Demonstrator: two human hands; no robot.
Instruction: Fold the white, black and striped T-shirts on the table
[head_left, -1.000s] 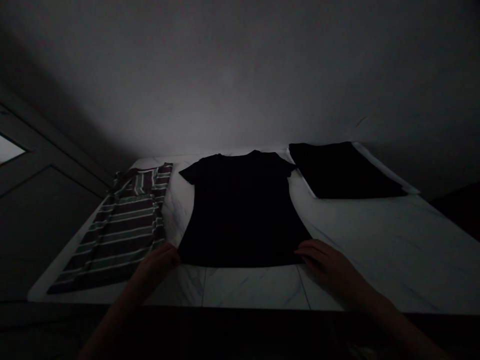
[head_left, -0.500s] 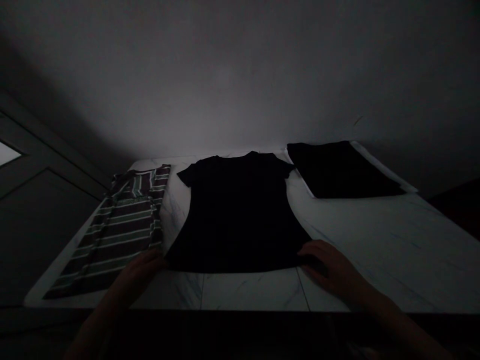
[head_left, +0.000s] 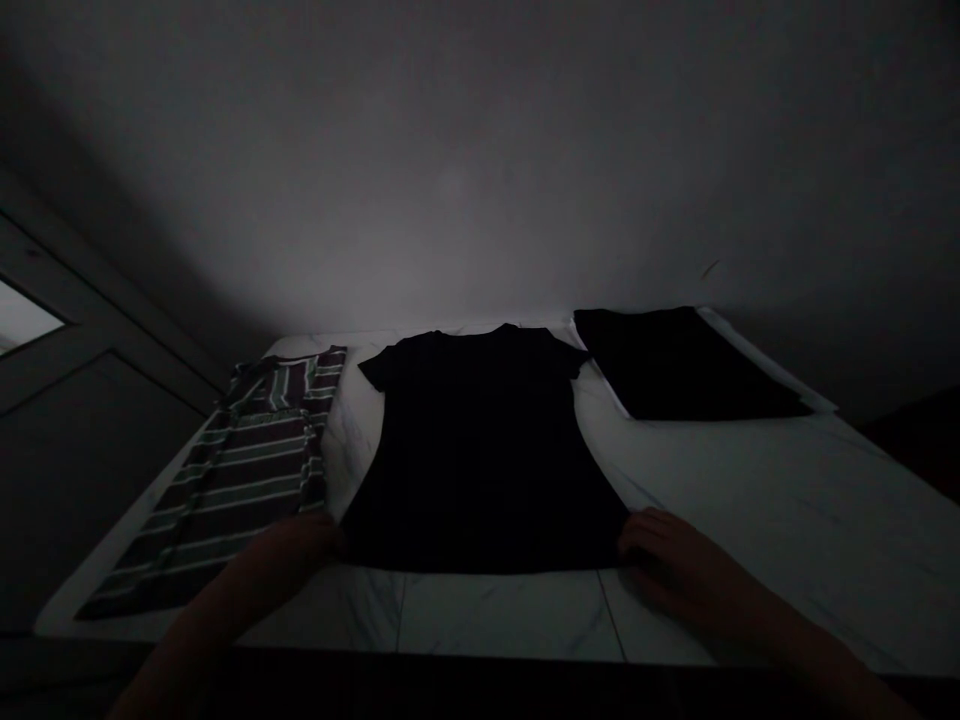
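Observation:
A black short-sleeved shirt (head_left: 480,450) lies spread flat on the marble-patterned table (head_left: 510,615), its neck toward the wall and its hem toward me. My left hand (head_left: 300,540) is closed on the hem's left corner. At the right corner, my right hand (head_left: 664,550) pinches the hem between thumb and fingers. The picture is dark, so the fingertips of my left hand are hard to make out.
A striped garment (head_left: 240,470) lies on the left side of the table, partly under my left forearm. Folded black cloth (head_left: 682,365) rests over white cloth (head_left: 765,360) at the back right. A wall (head_left: 465,170) stands behind, with a panelled door (head_left: 97,370) at the left.
The whole scene sits slightly lower in the view. My right hand has shifted a little outward with its corner of the hem, and both hands still hold the shirt.

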